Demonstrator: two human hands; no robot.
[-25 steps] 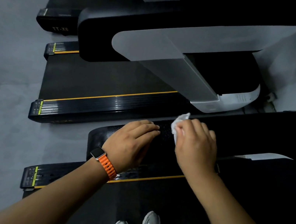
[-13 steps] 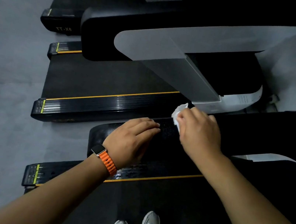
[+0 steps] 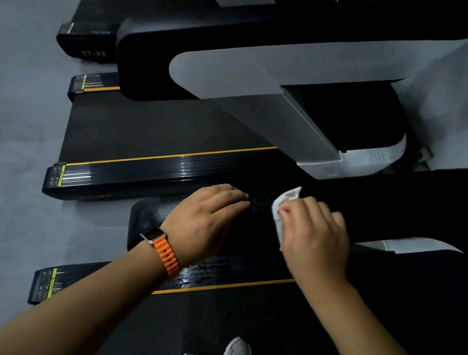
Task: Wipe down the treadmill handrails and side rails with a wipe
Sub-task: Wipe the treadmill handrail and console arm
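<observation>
Step in hand: the handrail (image 3: pixel 152 216) on the left of the occupied treadmill is being wiped; handrail stage judged under way.
Wipe: the white wipe (image 3: pixel 285 201) is held on the handrail top, past its rounded rear end, with a corner showing beyond the far edge.
Right hand: the right hand (image 3: pixel 316 241) is laid over the wipe, fingers curled together upon it and pressing it down.
Left hand: the left hand (image 3: pixel 204 218) is rested flat on the handrail just beside the wipe, fingers straight and pressed together, nothing held.
Side rail: the side rail (image 3: pixel 221 269) below, along the belt's left edge, is not touched; specks glint on it, nature not determinable.
Next move: a pass along the handrail is called for, pressure maintained, the wipe kept flat; the left hand's patch must be uncovered.
</observation>
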